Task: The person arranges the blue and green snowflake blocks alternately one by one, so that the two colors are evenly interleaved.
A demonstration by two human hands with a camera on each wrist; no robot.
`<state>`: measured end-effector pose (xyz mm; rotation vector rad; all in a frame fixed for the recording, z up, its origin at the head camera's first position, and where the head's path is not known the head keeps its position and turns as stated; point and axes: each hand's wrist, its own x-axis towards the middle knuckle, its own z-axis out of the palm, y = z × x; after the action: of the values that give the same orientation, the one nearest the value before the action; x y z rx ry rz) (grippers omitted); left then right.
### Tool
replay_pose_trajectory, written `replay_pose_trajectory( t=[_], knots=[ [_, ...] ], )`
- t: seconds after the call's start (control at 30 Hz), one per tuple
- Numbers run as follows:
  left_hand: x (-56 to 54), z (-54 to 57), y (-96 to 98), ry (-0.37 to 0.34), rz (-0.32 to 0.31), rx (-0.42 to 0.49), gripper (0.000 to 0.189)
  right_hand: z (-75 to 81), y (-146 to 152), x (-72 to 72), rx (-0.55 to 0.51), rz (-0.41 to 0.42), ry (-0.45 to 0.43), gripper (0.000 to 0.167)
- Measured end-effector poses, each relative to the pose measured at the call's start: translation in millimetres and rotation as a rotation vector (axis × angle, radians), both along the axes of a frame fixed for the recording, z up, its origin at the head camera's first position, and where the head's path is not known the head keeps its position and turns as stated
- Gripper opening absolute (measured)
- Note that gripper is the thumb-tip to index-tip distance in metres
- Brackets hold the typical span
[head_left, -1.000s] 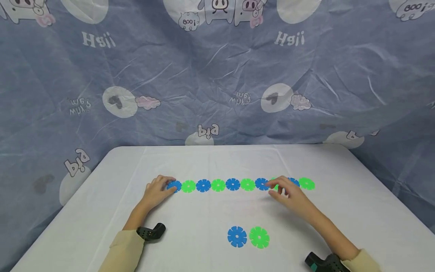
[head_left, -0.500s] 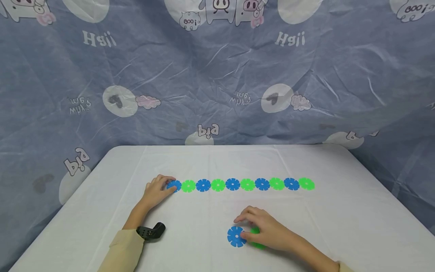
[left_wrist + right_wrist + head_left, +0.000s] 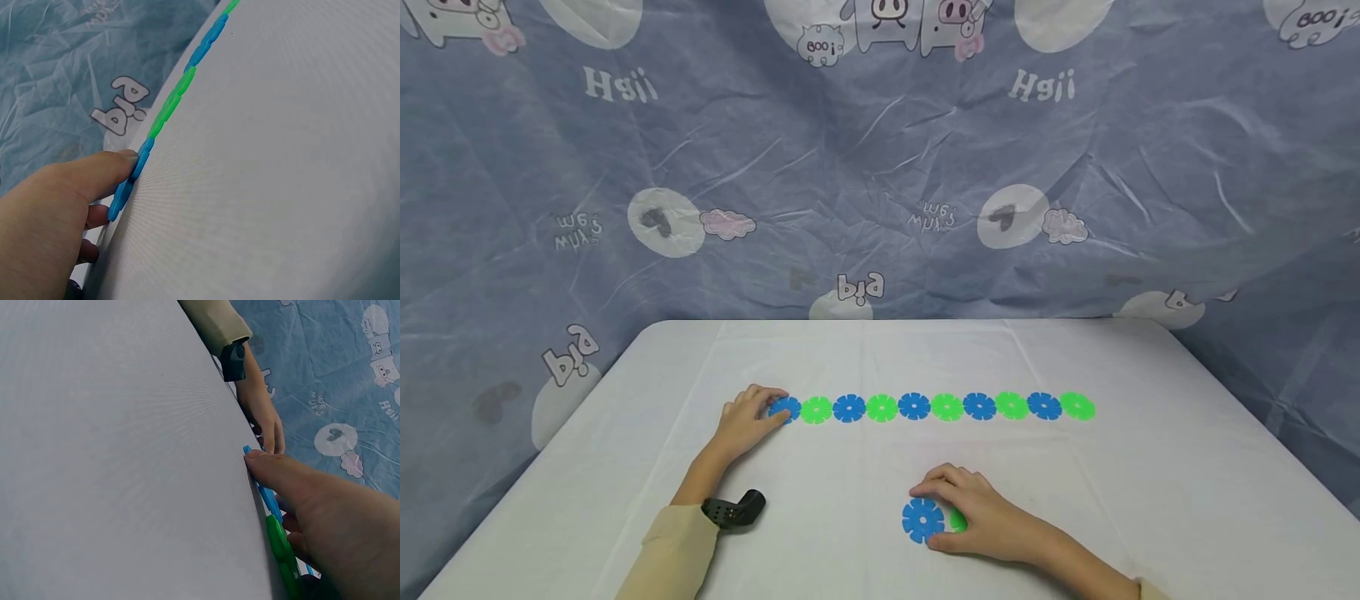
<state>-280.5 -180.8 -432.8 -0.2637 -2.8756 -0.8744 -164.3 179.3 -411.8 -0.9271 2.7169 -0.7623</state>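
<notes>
Several flat plastic interlocking discs with notched rims, blue and green by turns, lie in a long row across the table in the head view. My left hand grips the blue disc at the row's left end, its thumb on the near edge and a fingertip at the far edge. Closer to me, my right hand pinches a loose blue disc by its rim between thumb and forefinger. Under that hand, partly hidden, lies a green disc. In the right wrist view the thumb presses the blue disc's edge.
The white table ends at the back against a grey-blue printed cloth. At the row's right end lies a green disc. A black wrist camera sits on my left forearm.
My right hand has come from above the right part of the row down to the loose pair of discs and taken hold of the blue one. The left hand has stayed put.
</notes>
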Motion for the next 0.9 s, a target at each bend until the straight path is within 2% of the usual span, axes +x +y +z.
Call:
replay_pose_trajectory(
  t=[0.3,0.57,0.9],
  knots=[
    [-0.8,1.1,-2.5,0.009,-0.012,0.002,0.04,-1.6,0.0,-1.8,-0.059,0.021,-0.009,0.043],
    [-0.2,0.6,-2.5,0.008,-0.009,-0.006,0.04,0.2,1.4,-0.5,-0.146,-0.025,-0.171,0.04],
    [0.2,-0.4,-1.1,0.018,-0.014,0.0,0.04,10.1,7.0,0.6,-0.185,0.035,-0.216,0.034]
  ],
)
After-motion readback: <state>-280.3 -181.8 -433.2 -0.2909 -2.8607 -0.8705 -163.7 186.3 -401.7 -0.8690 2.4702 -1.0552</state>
